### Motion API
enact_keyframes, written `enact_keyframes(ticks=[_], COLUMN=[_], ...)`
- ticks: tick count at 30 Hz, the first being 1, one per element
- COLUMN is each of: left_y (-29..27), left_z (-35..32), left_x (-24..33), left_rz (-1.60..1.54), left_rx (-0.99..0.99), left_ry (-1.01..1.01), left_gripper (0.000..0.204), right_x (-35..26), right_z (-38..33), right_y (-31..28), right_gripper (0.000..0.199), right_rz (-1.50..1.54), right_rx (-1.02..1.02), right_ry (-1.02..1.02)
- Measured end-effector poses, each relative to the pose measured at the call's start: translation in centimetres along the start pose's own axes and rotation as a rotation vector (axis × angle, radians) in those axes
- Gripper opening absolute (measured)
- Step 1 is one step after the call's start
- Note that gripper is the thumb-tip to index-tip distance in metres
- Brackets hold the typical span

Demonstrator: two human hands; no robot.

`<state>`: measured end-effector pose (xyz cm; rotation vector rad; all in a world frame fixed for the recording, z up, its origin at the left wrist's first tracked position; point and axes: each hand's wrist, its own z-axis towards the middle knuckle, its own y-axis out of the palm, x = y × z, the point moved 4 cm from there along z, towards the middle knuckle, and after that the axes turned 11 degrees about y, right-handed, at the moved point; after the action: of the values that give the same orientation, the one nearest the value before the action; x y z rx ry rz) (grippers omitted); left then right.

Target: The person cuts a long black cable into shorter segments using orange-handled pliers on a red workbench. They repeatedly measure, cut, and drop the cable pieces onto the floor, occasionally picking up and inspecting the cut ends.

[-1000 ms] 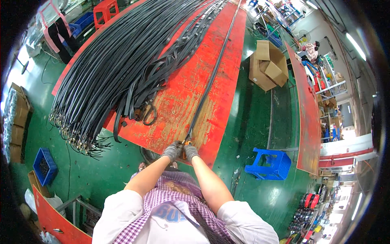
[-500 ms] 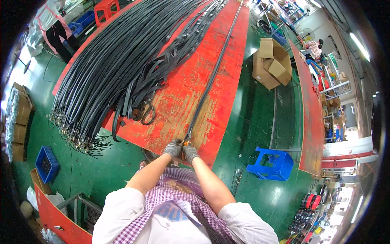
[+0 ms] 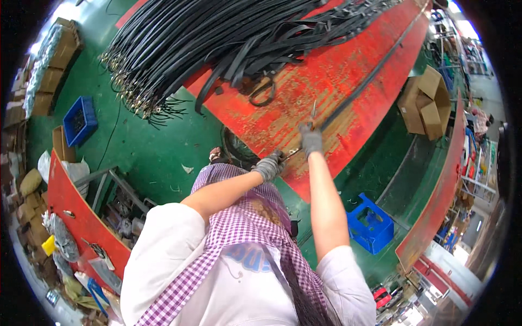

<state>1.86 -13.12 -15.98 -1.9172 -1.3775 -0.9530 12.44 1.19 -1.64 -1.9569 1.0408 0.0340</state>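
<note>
Both my hands wear grey knitted gloves, at the near end of the red worktop. My left hand is closed at the near edge around a short dark strip with a shiny bit, which reaches toward my right hand. Just beyond, my right hand is closed around a thin pointed metal tool, its tip upward; its handle is hidden in the glove. A long black tube-like strip runs from beside my right hand to the table's far end. Whether it joins the dark strip, I cannot tell.
A thick bundle of black cords with metal ends overhangs the red table at left. Dark looped handles, like scissors, lie near it. A blue stool and cardboard box stand at right, a blue crate at left.
My view has swung left. My hands were together at the strip's near end, around something orange; now they are apart, and the pointed tool shows above my right hand.
</note>
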Motion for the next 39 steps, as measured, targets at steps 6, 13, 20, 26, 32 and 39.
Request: enact_keyframes(ticks=[6,13,20,26,32,39], left_y=[-5.0,-7.9,-10.0,-11.1,-7.8,-8.5], left_z=[-7.9,-11.5,-14.0,-13.8,-11.4,-14.8], left_x=[6.7,6.0,4.4,2.8,-6.1,0.4], left_rz=[0.426,0.484,0.485,0.605,0.463,0.511], left_rx=[-0.117,-0.377,-0.519,-0.589,-0.409,-0.442], left_ry=[0.321,0.336,0.417,0.349,0.687,0.408], left_gripper=[0.023,0.026,0.029,0.031,0.028,0.028], right_x=[-10.5,-17.7,-12.9,-9.7,-1.3,10.4], right_z=[-5.4,-3.6,0.3,-7.5,-15.8,-19.7], right_y=[-2.4,7.5,10.1,7.7,8.0,8.5], right_gripper=[0.05,0.066,0.076,0.085,0.021,0.031], right_rz=[-0.459,-0.345,-0.067,-0.003,1.47,0.749], right_rx=[0.861,0.297,0.279,0.128,-0.69,-0.114], right_ry=[-0.447,-0.17,0.059,0.066,0.146,0.029])
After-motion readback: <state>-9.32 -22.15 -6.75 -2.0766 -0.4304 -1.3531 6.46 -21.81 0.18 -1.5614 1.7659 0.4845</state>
